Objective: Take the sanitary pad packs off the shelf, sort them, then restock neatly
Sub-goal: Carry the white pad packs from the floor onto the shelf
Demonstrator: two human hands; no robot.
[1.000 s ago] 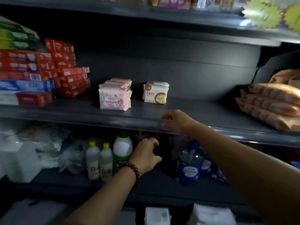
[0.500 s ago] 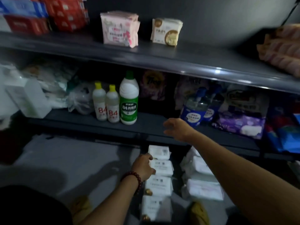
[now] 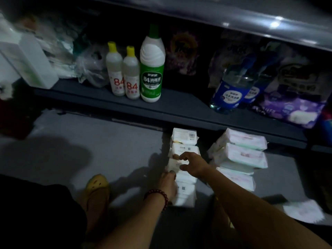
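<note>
A row of white sanitary pad packs (image 3: 185, 139) lies on the floor (image 3: 107, 150) at lower centre of the frame, just below the bottom shelf (image 3: 179, 106). The right hand (image 3: 195, 166) pinches a mid-row pack (image 3: 173, 165) between thumb and forefinger. The left hand (image 3: 168, 184) touches its near edge; I cannot tell whether it grips. A second row of packs (image 3: 240, 155) lies just to the right. Disinfectant bottles (image 3: 151, 69) stand on the shelf

White pad packs (image 3: 185, 139) (two rows) on floor.
</note>
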